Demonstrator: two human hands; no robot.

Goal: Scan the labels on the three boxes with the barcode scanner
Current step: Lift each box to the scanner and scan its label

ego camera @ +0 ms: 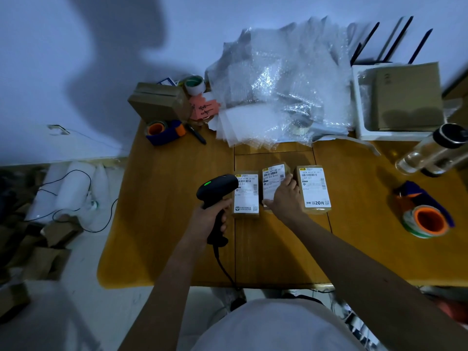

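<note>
The barcode scanner (217,191) sits in the left hand (207,221), fingers wrapped tight round its dark handle, head tipped forward and down over the top edge of the left box (246,195); a green light shows on its back. The right hand (285,198) lies on the middle box (274,184), fingers spread loosely over the near half of its label and thumb at the near corner, pressing, so far as I can judge, not clamping. The right box (313,190) stands just beside it, label fully clear. All three lie in a row near the middle of the wooden table (164,224).

The likely slip: the right hand covers part of the middle label, so a scan there could fail unless it moves off. The boxes sit close together, so the beam may catch a neighbouring code. The cable (224,268) trails off the near edge and could snag. Both forearms reach forward from the body, the right crossing inward.
</note>
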